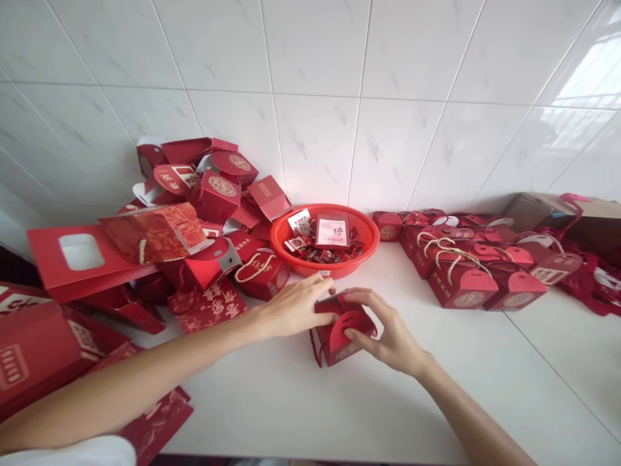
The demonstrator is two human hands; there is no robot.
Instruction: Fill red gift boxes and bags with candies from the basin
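A small red gift box (345,336) with a gold emblem and red cord handles stands on the white table in front of me. My left hand (303,304) grips its left side and top flap, with the thumb pressed near the flap's edge. From the right, my right hand (383,330) holds the box, its thumb on the rounded front flap and its fingers curled over the top. One cord loop hangs down at the box's left. Just behind stands an orange-red plastic basket (330,268) holding small wrapped packets and a pink-and-white card (332,231).
A heap of red boxes (218,194) and flat bags fills the left, partly under my left arm. Rows of closed red boxes (468,288) with cord handles stand at the right, near a cardboard box (533,207). A tiled wall (315,142) rises behind.
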